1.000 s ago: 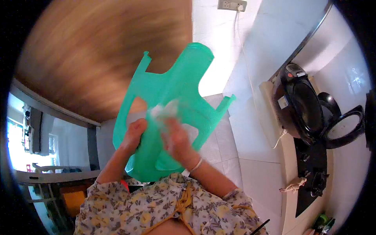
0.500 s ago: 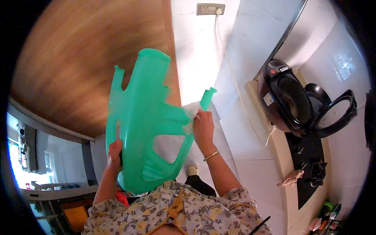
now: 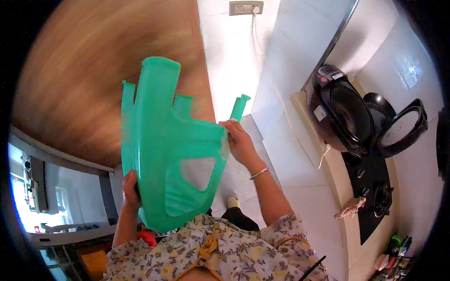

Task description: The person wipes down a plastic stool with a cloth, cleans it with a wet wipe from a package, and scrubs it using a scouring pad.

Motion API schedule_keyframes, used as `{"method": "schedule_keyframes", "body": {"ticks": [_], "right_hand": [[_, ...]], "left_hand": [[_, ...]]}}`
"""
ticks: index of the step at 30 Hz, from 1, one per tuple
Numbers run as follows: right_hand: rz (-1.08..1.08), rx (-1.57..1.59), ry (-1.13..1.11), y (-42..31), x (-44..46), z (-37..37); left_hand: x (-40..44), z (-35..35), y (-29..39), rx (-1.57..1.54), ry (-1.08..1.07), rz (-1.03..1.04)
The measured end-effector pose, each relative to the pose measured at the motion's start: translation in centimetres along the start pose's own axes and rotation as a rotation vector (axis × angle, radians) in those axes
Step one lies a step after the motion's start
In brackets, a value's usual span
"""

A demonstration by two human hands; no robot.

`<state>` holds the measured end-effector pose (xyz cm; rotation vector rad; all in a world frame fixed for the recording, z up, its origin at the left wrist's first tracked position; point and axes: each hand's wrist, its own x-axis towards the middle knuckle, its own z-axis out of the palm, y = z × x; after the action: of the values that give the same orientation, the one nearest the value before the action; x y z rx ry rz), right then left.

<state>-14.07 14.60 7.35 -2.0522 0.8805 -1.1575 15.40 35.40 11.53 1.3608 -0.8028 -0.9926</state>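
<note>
A green plastic chair (image 3: 157, 136), tipped over with its legs pointing away from me, is held up in front of my body. My left hand (image 3: 131, 189) grips its left edge, the thumb on the near face and the other fingers hidden behind. At the chair's right side, my right hand (image 3: 238, 139) presses a white cloth (image 3: 225, 136) against the plastic near the base of a leg. Only a little of the cloth shows beneath the fingers.
A black rice cooker (image 3: 344, 114) with its lid up stands on the counter (image 3: 333, 178) at right, its cord running to a wall socket (image 3: 246, 8). Behind it is a gas stove (image 3: 368, 201), with a crumpled cloth (image 3: 350, 207) at its edge. A wooden door (image 3: 93, 70) is at left.
The chair has shifted left and turned slightly. My right hand has moved a little up along its edge with the cloth, now more covered. My left hand keeps its hold.
</note>
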Motion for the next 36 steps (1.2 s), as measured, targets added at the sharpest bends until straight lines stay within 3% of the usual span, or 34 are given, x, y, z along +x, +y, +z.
{"method": "schedule_keyframes", "body": {"ticks": [3, 7, 11, 13, 16, 18, 19, 21, 23, 25, 29, 31, 34, 36], "right_hand": [[-0.007, -0.016, -0.169, 0.4, -0.2, 0.0], [-0.054, -0.176, -0.232, -2.3, 2.0, -0.6], [-0.017, -0.421, -0.165, -4.5, 3.8, 0.6], [-0.138, -0.424, -0.074, -5.3, 4.2, 1.2], [-0.129, -0.531, -0.098, -6.0, 4.5, 2.8], [-0.075, -0.517, -0.234, -8.3, 4.6, 3.2], [-0.068, -0.525, -0.23, -8.1, 4.5, 4.2], [-0.275, -0.483, -0.214, -7.3, 3.8, 6.0], [-0.328, -0.522, -0.219, -7.8, 3.6, 6.1], [-0.395, -0.54, -0.222, -8.5, 3.8, 5.9], [-0.281, -0.503, -0.266, -8.3, 4.2, 4.7], [-0.44, -0.23, 0.045, -8.4, 2.6, 5.3], [-0.314, -0.26, 0.04, -7.0, 1.6, 4.3], [-0.301, -0.328, 0.116, -5.2, 1.8, 2.7]], "left_hand": [[-0.3, -0.6, -0.1, 0.022, 0.04, -0.031], [1.2, -4.0, -0.9, 0.138, 0.048, 0.003], [2.2, -6.0, -1.9, 0.298, 0.153, -0.086], [2.6, -3.9, -1.9, 0.305, 0.169, -0.14], [2.9, -0.6, -0.6, 0.932, 0.397, 0.415], [2.4, 1.4, 1.2, 1.322, 0.585, 0.824], [2.2, 3.1, 2.6, 1.314, 0.576, 0.827], [2.5, 7.2, 5.5, 1.343, 0.039, 0.775], [5.0, 8.0, 3.3, 1.414, -0.201, 0.642], [7.5, 8.3, 1.2, 1.268, -0.322, 0.214], [8.9, 10.3, -0.5, 1.076, -0.154, 0.422], [9.5, 11.5, -0.4, 0.874, -0.082, 0.548], [8.9, 12.7, 1.3, 1.079, -0.097, 0.433], [8.2, 13.3, 2.2, 1.036, -0.099, 0.437]]}}
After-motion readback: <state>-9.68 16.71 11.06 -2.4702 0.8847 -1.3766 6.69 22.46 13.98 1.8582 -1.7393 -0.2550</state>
